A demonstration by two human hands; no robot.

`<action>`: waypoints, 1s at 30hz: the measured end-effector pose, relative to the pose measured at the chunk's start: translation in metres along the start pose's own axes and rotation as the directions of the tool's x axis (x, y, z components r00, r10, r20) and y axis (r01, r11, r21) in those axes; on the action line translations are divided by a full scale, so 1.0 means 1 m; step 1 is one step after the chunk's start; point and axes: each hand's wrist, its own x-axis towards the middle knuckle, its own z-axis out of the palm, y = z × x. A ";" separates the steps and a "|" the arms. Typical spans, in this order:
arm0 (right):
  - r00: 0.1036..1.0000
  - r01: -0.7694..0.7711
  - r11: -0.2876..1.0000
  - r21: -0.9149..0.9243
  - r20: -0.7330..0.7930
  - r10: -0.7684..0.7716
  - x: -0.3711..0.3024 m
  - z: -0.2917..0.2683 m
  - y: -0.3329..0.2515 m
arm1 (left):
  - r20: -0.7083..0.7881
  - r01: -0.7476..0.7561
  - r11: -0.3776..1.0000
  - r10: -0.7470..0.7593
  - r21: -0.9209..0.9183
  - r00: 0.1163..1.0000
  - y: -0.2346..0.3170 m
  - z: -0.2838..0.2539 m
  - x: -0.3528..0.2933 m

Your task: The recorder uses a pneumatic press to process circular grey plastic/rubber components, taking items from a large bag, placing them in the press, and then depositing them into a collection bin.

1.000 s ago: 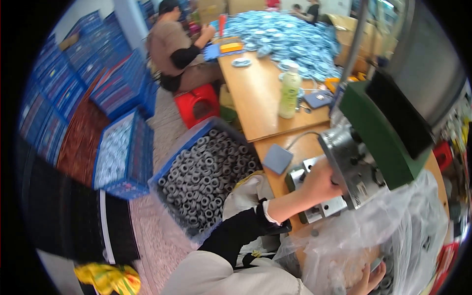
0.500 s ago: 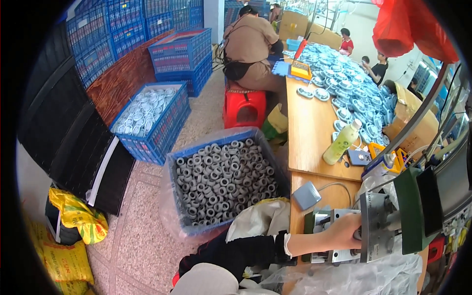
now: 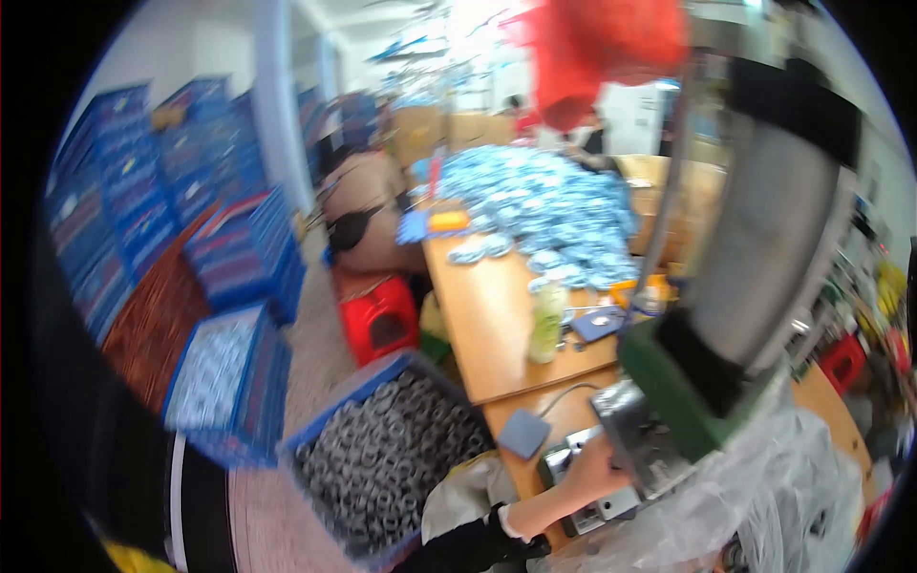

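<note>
My left hand (image 3: pixel 594 473) reaches in from the bottom with a black sleeve and sits inside a bench press, between its metal base plate (image 3: pixel 611 506) and the upper metal block (image 3: pixel 645 439). Its fingers look closed near the block; blur and the block hide what they hold. Above the block rises the press's green head (image 3: pixel 683 392) with a grey cylinder (image 3: pixel 755 239). My right hand is out of view. Beside the press lies a grey pedal-like box (image 3: pixel 523 434) with a cable. Left of the table, a blue crate (image 3: pixel 315 420) holds many grey rings (image 3: pixel 392 458).
A green-labelled bottle (image 3: pixel 546 325) stands on the wooden table (image 3: pixel 478 325), before a heap of light-blue parts (image 3: pixel 544 210). Clear plastic sheeting (image 3: pixel 764 487) covers the near right. A co-worker (image 3: pixel 363 205) sits by a red stool (image 3: pixel 377 320). Blue crates (image 3: pixel 244 248) line the left.
The view has swung right and up, blurring the picture, so the scene shifts left and more of the press cylinder shows. My left hand stays inside the press.
</note>
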 end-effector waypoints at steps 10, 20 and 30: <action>0.990 0.091 0.992 -0.091 -0.099 -0.100 -0.010 -0.009 0.014 | -0.139 -0.207 0.975 0.217 0.081 0.966 0.016 -0.003 0.012; 0.988 -0.051 0.971 0.235 -0.127 0.083 -0.035 -0.034 -0.003 | -0.108 -0.255 0.957 0.271 0.140 0.956 -0.001 -0.009 0.006; 0.288 0.210 0.307 0.928 0.241 -0.927 -0.056 -0.074 -0.188 | -0.118 -0.200 0.975 0.211 0.099 0.970 -0.004 -0.010 0.010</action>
